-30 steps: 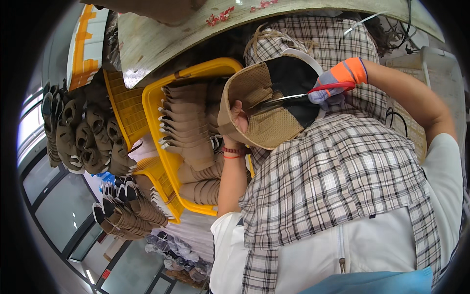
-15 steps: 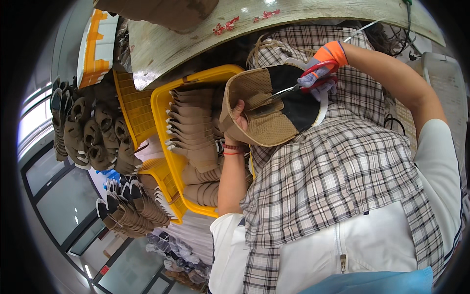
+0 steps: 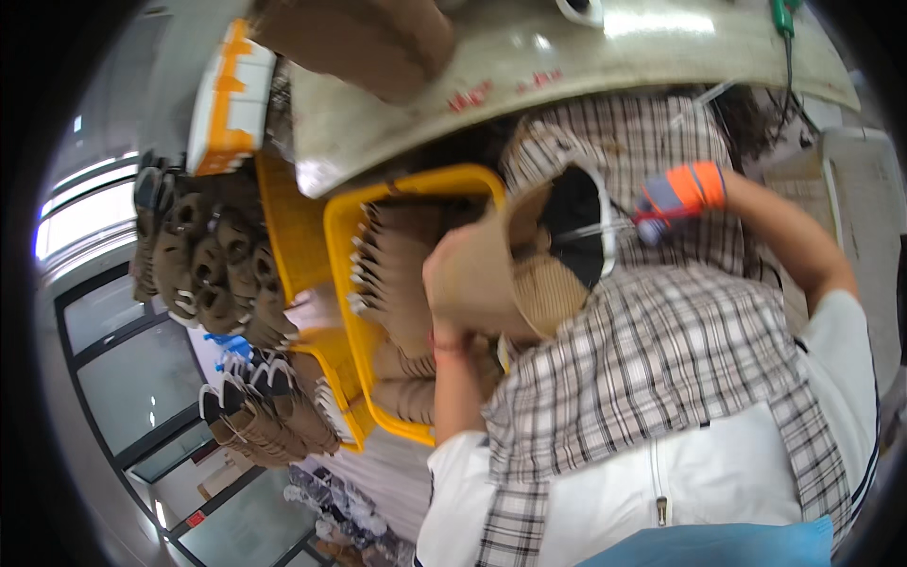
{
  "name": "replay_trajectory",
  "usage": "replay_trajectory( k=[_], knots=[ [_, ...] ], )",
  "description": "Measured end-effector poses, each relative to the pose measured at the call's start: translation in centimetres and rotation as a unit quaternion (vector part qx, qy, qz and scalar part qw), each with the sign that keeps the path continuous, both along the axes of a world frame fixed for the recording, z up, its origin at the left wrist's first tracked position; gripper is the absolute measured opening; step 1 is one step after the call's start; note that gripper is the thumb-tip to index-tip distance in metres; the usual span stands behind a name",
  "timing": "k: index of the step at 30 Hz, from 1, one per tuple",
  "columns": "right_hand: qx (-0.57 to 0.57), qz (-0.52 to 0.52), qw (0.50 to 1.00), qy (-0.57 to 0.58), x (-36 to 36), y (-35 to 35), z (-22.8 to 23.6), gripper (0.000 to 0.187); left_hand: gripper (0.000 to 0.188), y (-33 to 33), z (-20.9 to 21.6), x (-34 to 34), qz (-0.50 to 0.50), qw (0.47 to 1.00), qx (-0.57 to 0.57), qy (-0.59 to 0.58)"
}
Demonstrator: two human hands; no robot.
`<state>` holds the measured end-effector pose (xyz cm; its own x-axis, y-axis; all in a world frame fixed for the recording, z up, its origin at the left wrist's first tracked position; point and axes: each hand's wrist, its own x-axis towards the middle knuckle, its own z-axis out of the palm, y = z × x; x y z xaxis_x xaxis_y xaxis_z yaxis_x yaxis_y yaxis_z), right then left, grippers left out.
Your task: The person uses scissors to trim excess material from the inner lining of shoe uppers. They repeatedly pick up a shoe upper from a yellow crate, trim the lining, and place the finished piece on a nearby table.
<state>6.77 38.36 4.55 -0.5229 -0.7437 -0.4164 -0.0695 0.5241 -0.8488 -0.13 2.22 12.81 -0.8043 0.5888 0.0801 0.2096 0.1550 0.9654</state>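
A brown boot upper, curved, with a black lining and a white edge strip, is held over my lap. My left hand, bare and blurred, is wrapped round its outer brown side. In my right hand, which wears a grey and orange glove, is a pair of scissors. Their red handles are mostly covered by the fingers. The blades point left into the hollow of the upper, over the black lining. Motion blur hides whether the tips touch it.
A yellow basket with stacked brown uppers stands left of my lap. Further left hang more brown uppers near a white and orange box. A worktable spans the far side, with a brown piece on it.
My left hand has turned the upper, so its brown outside now shows more. The right hand has drawn back to the right and lower with the scissors. The whole view has shifted slightly.
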Motion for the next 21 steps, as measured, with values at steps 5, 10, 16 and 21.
replay_trajectory(
  k=[5, 10, 16, 21],
  knots=[
    [-0.07, -0.141, 0.987, 0.011, 3.1, 1.5, -3.6, 0.028, 0.03, 1.1, 11.5, -1.9, -0.143, 0.836, -0.258, 0.463],
    [-0.178, -0.133, 0.974, -0.032, 2.4, -0.3, -1.8, 0.026, 0.03, -2.0, 26.7, -4.4, -0.018, 0.671, -0.351, 0.653],
    [-0.189, -0.192, 0.961, -0.065, 2.7, 1.7, -1.6, 0.025, 0.032, 8.4, 36.3, -17.4, -0.039, 0.758, -0.301, 0.578],
    [-0.165, -0.211, 0.957, -0.112, 2.7, 0.1, -0.5, 0.026, 0.031, 14.6, 32.8, -25.1, -0.132, 0.648, -0.43, 0.614]
  ],
)
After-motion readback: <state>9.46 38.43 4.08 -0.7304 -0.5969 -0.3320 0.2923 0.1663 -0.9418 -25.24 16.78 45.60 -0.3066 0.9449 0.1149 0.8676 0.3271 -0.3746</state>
